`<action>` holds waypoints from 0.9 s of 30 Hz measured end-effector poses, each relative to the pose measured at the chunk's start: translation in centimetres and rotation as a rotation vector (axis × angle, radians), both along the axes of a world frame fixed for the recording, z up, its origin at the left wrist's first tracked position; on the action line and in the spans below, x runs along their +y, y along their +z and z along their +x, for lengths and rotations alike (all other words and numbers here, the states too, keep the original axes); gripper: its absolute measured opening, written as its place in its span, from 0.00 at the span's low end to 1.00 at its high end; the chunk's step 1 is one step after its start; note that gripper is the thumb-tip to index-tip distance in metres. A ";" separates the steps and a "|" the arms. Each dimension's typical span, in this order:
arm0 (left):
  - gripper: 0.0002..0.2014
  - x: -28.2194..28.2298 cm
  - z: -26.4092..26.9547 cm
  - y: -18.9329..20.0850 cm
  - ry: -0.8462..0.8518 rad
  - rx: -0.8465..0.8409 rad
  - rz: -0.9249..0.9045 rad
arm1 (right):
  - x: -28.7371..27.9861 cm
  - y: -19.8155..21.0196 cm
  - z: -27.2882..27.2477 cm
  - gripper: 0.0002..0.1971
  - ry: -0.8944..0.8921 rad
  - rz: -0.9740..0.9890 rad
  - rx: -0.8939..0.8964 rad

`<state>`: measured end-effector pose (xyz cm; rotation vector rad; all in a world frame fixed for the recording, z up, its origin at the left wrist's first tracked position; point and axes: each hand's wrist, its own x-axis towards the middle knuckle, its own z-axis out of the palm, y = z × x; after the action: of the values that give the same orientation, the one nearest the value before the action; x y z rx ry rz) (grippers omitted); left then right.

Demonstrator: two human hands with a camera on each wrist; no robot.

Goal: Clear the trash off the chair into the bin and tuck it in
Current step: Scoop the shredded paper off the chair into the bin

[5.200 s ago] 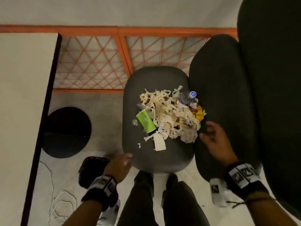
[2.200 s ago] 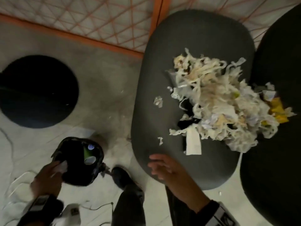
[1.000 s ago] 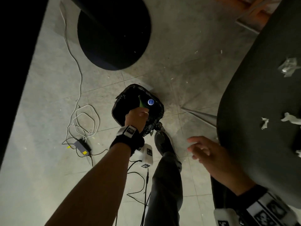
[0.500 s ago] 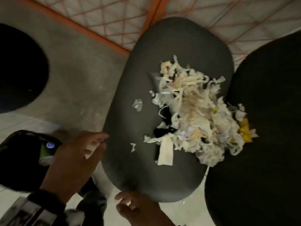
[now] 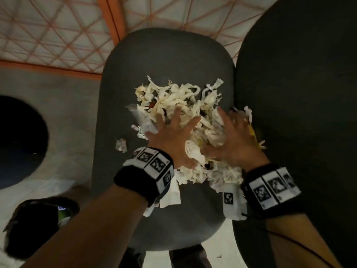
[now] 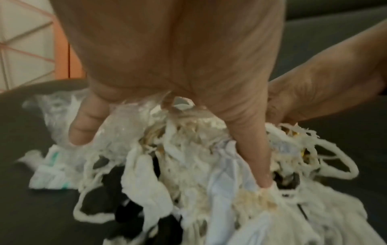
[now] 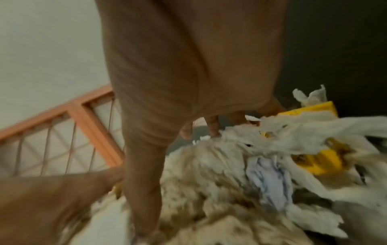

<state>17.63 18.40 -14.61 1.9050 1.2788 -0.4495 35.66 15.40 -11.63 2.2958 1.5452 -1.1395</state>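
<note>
A heap of shredded white paper trash [image 5: 181,97] lies on the grey chair seat [image 5: 164,55]. My left hand [image 5: 172,130] is spread flat on the heap's left side, its fingers pressing into paper strips and clear plastic [image 6: 58,107]. My right hand [image 5: 233,140] is spread on the right side, near a yellow wrapper [image 7: 322,162]. Neither hand has lifted anything. One loose scrap [image 5: 121,145] lies left of the heap, and a white slip [image 5: 172,194] sits under my left wrist. The black bin [image 5: 29,225] stands on the floor at lower left and holds a green can [image 5: 64,215].
A second dark chair [image 5: 299,113] stands right beside the grey one. An orange lattice fence [image 5: 58,35] runs behind both. A black round base [image 5: 17,142] sits on the floor at left. My legs are below the seat's front edge.
My left hand has left the bin and both hands have come up onto the trash heap, fingers spread. The bottle and green can went from the seat into the bin earlier.
</note>
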 end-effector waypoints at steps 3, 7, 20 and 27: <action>0.56 -1.2 1.2 -1.7 0.003 0.061 -0.027 | -0.7 -2.4 -0.7 0.59 0.168 -0.099 -0.117; 0.44 -3.1 2.0 -2.2 0.129 0.015 0.034 | -1.9 -3.7 -1.5 0.42 0.221 0.106 -0.333; 0.28 -3.4 1.2 3.6 0.454 -0.465 0.280 | -2.8 0.8 0.3 0.20 -0.176 0.612 0.321; 0.24 -3.4 1.8 5.8 0.496 -0.606 0.365 | -2.5 3.3 0.8 0.27 -0.189 0.689 0.445</action>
<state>19.48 14.96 -8.80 1.7126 1.3928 0.6106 36.44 12.94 -8.30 2.7925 2.2011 -1.4044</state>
